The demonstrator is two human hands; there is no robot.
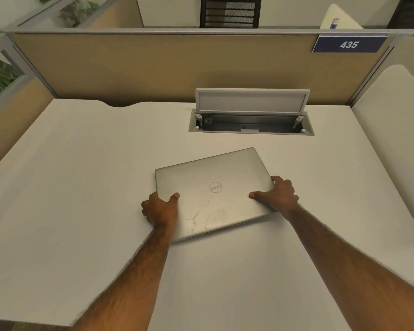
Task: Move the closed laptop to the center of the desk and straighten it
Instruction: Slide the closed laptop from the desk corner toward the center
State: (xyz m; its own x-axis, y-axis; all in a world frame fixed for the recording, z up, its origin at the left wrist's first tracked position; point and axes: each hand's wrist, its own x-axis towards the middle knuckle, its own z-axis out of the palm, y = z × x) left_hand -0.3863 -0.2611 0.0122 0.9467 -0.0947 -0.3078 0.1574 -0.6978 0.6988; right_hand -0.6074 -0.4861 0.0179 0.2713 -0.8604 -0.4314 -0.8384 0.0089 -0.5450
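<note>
now the flat silver closed laptop lies near the middle of the big pale white desk, close to the open grey cable box. the left hand and the right hand each pinch a side edge, thumb on the lid. it looks almost in place, but it sits crooked, so turning it straight is left to do.

cable box: recessed near the desk's far edge, grey lid tilted up | partition: tan panel along the far edge | sign: blue, "435", at the partition's top right corner | plants: green leaves past the left partition | notch: far-left edge
</note>
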